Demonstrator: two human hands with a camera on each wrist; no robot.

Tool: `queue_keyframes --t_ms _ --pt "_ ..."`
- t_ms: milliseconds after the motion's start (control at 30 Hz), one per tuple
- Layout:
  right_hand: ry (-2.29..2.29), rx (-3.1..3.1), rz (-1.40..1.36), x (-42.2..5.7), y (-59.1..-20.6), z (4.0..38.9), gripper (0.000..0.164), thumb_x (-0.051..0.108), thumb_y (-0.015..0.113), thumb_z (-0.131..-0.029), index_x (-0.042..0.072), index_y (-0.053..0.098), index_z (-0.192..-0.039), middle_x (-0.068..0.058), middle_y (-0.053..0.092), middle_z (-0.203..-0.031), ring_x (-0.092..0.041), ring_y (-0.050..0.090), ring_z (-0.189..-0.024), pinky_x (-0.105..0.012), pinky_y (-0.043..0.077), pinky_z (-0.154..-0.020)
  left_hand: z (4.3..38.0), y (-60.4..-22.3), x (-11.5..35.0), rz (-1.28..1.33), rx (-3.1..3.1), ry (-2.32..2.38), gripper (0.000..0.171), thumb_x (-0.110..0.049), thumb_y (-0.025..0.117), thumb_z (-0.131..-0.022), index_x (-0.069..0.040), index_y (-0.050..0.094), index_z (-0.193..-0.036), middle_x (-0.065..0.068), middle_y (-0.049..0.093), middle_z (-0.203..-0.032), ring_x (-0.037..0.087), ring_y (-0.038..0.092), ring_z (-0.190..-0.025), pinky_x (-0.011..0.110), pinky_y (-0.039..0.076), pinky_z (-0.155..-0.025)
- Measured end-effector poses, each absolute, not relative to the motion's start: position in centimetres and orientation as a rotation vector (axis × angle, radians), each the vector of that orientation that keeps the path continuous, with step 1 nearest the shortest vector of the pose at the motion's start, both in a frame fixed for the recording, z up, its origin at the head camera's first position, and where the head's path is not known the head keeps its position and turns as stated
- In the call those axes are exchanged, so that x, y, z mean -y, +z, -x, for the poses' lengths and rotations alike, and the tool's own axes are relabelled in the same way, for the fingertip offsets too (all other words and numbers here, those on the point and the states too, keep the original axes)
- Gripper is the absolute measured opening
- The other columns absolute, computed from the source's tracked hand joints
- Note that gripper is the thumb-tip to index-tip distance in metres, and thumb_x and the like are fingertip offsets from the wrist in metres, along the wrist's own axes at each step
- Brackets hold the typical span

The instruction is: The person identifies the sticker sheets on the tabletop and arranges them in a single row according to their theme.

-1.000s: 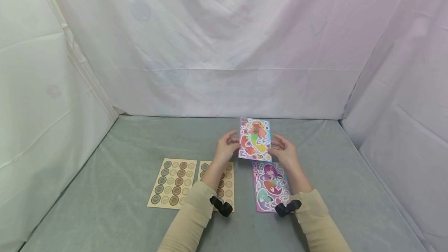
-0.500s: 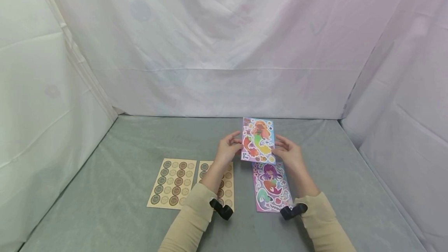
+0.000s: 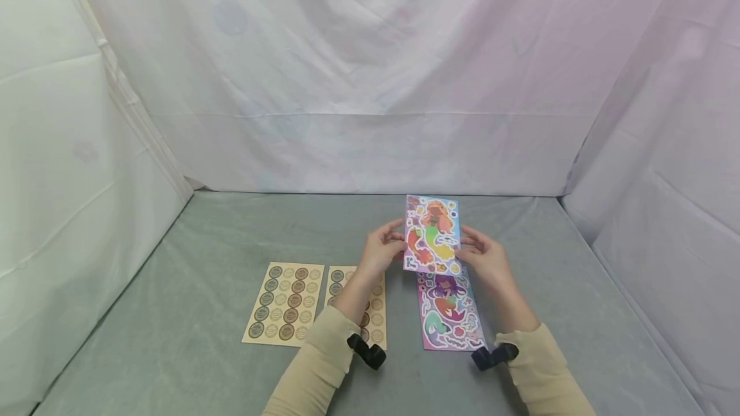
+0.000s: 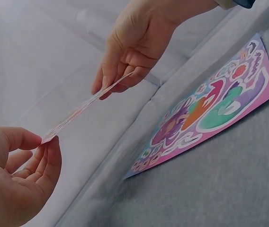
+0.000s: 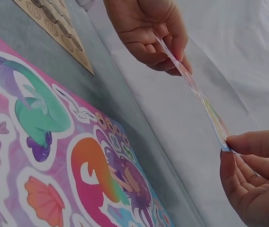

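Note:
A mermaid sticker sheet (image 3: pixel 432 234), with an orange-haired figure and a green-yellow tail, is held up off the table between both hands. My left hand (image 3: pixel 381 249) pinches its left edge between thumb and fingers. On the opposite edge, my right hand (image 3: pixel 484 259) pinches it the same way. Seen nearly edge-on in the left wrist view, the held sheet (image 4: pixel 85 106) looks thin and flat. Below it lies a second mermaid sticker sheet (image 3: pixel 449 313), purple-haired, whose top edge is overlapped by the raised one in the head view.
Two tan sheets of round stickers lie to the left: one sheet (image 3: pixel 283 303) fully visible, the other sheet (image 3: pixel 378 307) partly behind the left forearm. A grey cloth covers the table (image 3: pixel 220 236). White curtains (image 3: pixel 358 146) hang behind and at both sides.
Both hands have shifted right and slightly nearer with the orange-haired mermaid sticker sheet between them. It now overlaps more of the purple-haired sheet's top. The sheets on the table stay put.

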State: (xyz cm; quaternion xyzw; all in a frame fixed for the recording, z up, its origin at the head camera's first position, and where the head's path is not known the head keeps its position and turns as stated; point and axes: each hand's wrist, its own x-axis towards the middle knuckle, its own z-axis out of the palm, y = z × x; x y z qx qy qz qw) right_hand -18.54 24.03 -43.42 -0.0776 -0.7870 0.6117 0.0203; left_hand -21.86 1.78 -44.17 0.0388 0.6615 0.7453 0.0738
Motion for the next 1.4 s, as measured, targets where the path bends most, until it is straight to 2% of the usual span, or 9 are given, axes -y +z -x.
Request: queue_keyframes --t_ms 167,400,733,900,1067,1267,1400 --pt "1.859 2.481 0.249 -24.3 -43.2 18.2 0.058 0.000 0.064 -0.088 0.002 0.043 -0.142 -0.020 0.054 -0.121 -0.014 0.061 -0.092 -0.021 0.052 -0.078 21.5 -44.2 -1.9 -0.169 -1.970 2.231 0.054 0.010 0.061 -0.082 -0.002 0.053 -0.135 0.016 0.065 -0.096 0.016 0.064 -0.073 0.045 0.056 -0.077" --pt "1.789 2.571 0.280 -24.8 -42.9 17.6 0.059 0.007 0.064 -0.090 0.007 0.041 -0.144 -0.016 0.054 -0.123 -0.023 0.059 -0.102 -0.022 0.050 -0.082 21.1 -44.0 -2.2 -0.138 -1.932 2.217 0.054 0.007 0.062 -0.081 -0.009 0.057 -0.132 0.012 0.065 -0.095 0.015 0.064 -0.076 0.042 0.055 -0.079" --pt "1.828 2.549 0.231 -25.3 -42.7 17.0 0.061 0.002 0.066 -0.088 0.004 0.041 -0.144 -0.019 0.055 -0.119 -0.013 0.062 -0.090 -0.020 0.051 -0.077 20.6 -44.1 -2.4 -0.143 -1.905 2.216 0.053 0.008 0.064 -0.081 -0.010 0.059 -0.131 0.012 0.066 -0.095 0.017 0.065 -0.077 0.042 0.055 -0.079" --pt "1.835 2.540 0.185 -25.8 -42.8 16.6 0.063 0.000 0.066 -0.086 0.002 0.041 -0.144 -0.021 0.055 -0.117 -0.011 0.063 -0.087 -0.021 0.052 -0.077 20.5 -44.3 -2.6 -0.187 -1.897 2.223 0.054 0.011 0.064 -0.079 -0.007 0.059 -0.129 0.011 0.066 -0.090 0.015 0.063 -0.071 0.039 0.057 -0.073" --pt "1.851 2.537 0.155 -26.3 -43.0 16.2 0.064 -0.002 0.066 -0.085 0.001 0.040 -0.144 -0.023 0.055 -0.116 -0.010 0.064 -0.086 -0.022 0.053 -0.077 20.2 -44.4 -2.8 -0.187 -1.910 2.201 0.055 0.012 0.064 -0.078 -0.006 0.059 -0.129 0.008 0.065 -0.086 0.014 0.062 -0.068 0.032 0.057 -0.066" --pt "1.837 2.564 0.168 -26.9 -43.1 15.7 0.064 0.003 0.067 -0.087 0.004 0.040 -0.145 -0.021 0.054 -0.118 -0.011 0.063 -0.089 -0.021 0.052 -0.077 19.9 -44.6 -3.2 -0.213 -1.894 2.206 0.055 0.013 0.064 -0.077 -0.005 0.059 -0.129 0.007 0.064 -0.085 0.013 0.062 -0.068 0.031 0.057 -0.065" --pt "1.840 2.572 0.157 -27.2 -43.2 15.3 0.064 0.007 0.068 -0.088 0.005 0.039 -0.145 -0.022 0.054 -0.120 -0.012 0.063 -0.090 -0.021 0.051 -0.078 19.8 -44.7 -3.4 -0.234 -1.853 2.214 0.056 0.014 0.063 -0.077 -0.002 0.057 -0.130 0.015 0.064 -0.089 0.013 0.062 -0.067 0.034 0.057 -0.066"
